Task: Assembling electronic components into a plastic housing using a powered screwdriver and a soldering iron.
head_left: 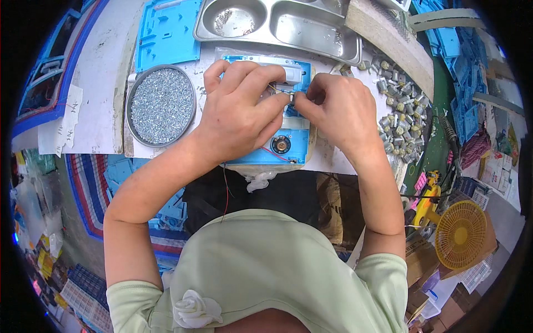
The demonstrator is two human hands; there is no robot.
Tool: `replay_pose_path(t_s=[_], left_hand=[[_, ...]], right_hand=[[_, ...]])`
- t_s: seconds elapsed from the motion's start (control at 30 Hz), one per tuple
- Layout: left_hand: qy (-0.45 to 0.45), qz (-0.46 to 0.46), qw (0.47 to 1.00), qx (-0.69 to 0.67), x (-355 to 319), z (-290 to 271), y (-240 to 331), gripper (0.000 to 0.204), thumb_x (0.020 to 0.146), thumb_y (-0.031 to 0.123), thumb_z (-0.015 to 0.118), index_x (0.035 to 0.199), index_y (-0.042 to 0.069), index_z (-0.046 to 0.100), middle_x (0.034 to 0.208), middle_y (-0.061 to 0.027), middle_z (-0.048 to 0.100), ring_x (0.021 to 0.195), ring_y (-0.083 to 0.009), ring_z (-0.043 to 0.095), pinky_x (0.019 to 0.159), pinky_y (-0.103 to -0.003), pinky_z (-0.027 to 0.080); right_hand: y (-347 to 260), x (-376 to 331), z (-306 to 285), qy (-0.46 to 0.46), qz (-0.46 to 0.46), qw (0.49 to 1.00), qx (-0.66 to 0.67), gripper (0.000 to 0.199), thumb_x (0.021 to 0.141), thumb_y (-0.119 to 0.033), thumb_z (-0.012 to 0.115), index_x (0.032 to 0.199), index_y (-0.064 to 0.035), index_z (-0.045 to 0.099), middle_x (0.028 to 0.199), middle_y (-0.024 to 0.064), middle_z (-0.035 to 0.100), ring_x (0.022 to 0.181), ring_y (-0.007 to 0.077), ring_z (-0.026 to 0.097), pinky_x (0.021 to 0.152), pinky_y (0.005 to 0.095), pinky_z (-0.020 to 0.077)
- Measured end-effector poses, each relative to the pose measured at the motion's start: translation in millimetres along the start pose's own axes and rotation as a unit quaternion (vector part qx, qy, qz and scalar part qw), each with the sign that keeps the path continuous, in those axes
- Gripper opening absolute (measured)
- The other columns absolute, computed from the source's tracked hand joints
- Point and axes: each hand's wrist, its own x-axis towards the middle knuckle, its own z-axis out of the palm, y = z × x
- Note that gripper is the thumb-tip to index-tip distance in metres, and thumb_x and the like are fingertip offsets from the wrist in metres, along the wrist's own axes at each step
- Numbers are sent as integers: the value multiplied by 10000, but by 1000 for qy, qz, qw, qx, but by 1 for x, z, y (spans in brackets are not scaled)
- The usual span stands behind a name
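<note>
A light blue plastic housing (297, 145) lies on the table in front of me, with a round black speaker (281, 145) and thin red wires in its near part. A grey part (293, 75) sits in its far section. My left hand (239, 111) reaches over the housing's left side, thumb and forefinger closed at its middle. From the right, my right hand (341, 108) meets it there with its fingertips pinched. Thin wires and something small and pale show between the two hands, mostly covered by fingers.
Left stands a round bowl (161, 105) of small silver screws; behind it lies another blue panel (169, 33). A metal compartment tray (266, 34) is at the back. Small motors (401, 119) are heaped on the right, near a yellow fan (461, 234).
</note>
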Motion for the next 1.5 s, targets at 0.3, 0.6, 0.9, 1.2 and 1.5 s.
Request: replay_pose_path(t_s=[0.3,0.6,0.9,1.2,1.5], left_hand=[[-41,-9,999,10,0,6,3,288,798,190,755,1086,177,752,1335,-33,596,1155,-259,532,1039,-479,304],[-70,0,997,15,-1,6,0,269,804,207,754,1070,170,759,1363,-24,584,1185,-259,522,1054,-490,286],[-49,-18,998,-32,-2,10,2,325,765,188,782,1084,128,763,1366,-47,586,1199,-267,521,1082,-497,291],[-49,-22,998,-30,-5,8,0,343,758,191,787,1092,124,760,1374,-59,585,1214,-275,520,1093,-502,298],[-51,-17,998,-32,-6,8,0,349,751,199,791,1091,126,757,1375,-53,581,1223,-266,519,1089,-498,298]], right_hand=[[13,1,3,-7,10,997,82,306,771,-301,719,783,3,751,734,226,701,738,403,707,737,470,569],[-10,12,-5,-55,-111,980,-155,213,790,-230,731,810,-22,770,820,190,739,802,356,736,757,461,586],[45,5,3,-150,138,889,411,254,914,-224,770,868,25,744,740,39,698,616,82,623,549,243,515],[30,1,12,-84,111,935,326,251,896,-211,783,864,34,738,690,59,694,590,98,620,559,268,497],[21,-12,23,15,74,964,256,269,869,-224,753,861,43,727,716,136,722,639,192,688,639,321,538]])
